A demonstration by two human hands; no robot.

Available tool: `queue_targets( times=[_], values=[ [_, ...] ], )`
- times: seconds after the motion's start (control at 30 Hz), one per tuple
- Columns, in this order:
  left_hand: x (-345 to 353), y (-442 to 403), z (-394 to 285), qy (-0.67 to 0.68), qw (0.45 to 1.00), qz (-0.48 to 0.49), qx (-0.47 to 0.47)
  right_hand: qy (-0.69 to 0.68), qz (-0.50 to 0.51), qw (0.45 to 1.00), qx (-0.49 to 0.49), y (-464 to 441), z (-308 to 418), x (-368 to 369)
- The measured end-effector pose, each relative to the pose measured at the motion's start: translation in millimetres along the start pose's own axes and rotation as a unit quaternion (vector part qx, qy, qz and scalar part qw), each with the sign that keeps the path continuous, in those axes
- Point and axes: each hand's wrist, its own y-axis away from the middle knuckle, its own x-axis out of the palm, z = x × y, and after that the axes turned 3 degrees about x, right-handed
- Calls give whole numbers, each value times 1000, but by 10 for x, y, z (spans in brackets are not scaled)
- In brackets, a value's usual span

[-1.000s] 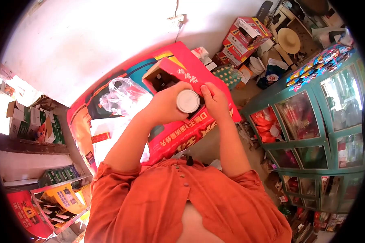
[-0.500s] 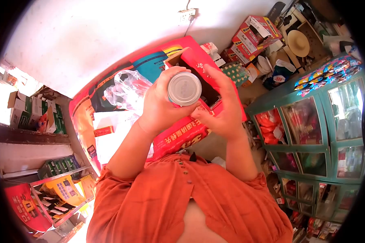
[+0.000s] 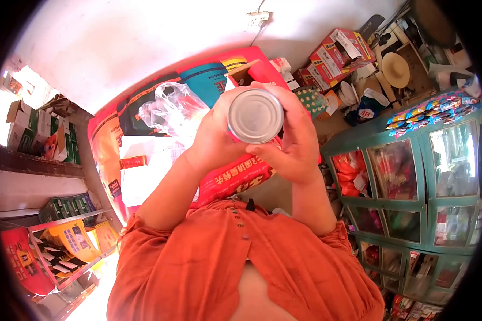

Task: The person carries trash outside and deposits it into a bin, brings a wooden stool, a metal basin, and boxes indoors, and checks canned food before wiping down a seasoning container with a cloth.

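A metal can (image 3: pixel 255 116) is held up in front of me, its round silver end facing the camera. My left hand (image 3: pixel 215 128) wraps around the can's left side. On the other side, my right hand (image 3: pixel 294 134) grips it, with the thumb below the rim. The can's side wall is mostly hidden by my fingers. Behind my hands stands an open red cardboard box (image 3: pixel 263 73), largely covered by them. A crumpled clear plastic bag (image 3: pixel 171 109) lies to the left on the table, above white paper (image 3: pixel 144 184) with a small red packet (image 3: pixel 133 162) on it.
The table wears a red printed cover (image 3: pixel 233 184). On the right stands a green glass-fronted cabinet (image 3: pixel 377 136) with blue snack packets (image 3: pixel 434 113) on top. Red cartons (image 3: pixel 340 56) and a straw hat (image 3: pixel 395 70) are at the back right. Shelves with boxes (image 3: pixel 69 214) line the left.
My right hand has closed onto the can from the right, where it was apart before. The can has shifted slightly right and appears larger, its end now facing the camera more squarely.
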Motion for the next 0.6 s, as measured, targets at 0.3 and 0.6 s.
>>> queue_targets(
  times=[0.3, 0.6],
  values=[
    [-21, 167, -24, 95, 992, -59, -61, 81, 38, 994, -55, -12, -110, 147],
    [-220, 354, -208, 141, 984, 60, -87, -133, 213, 967, 39, -68, 80, 91]
  ],
)
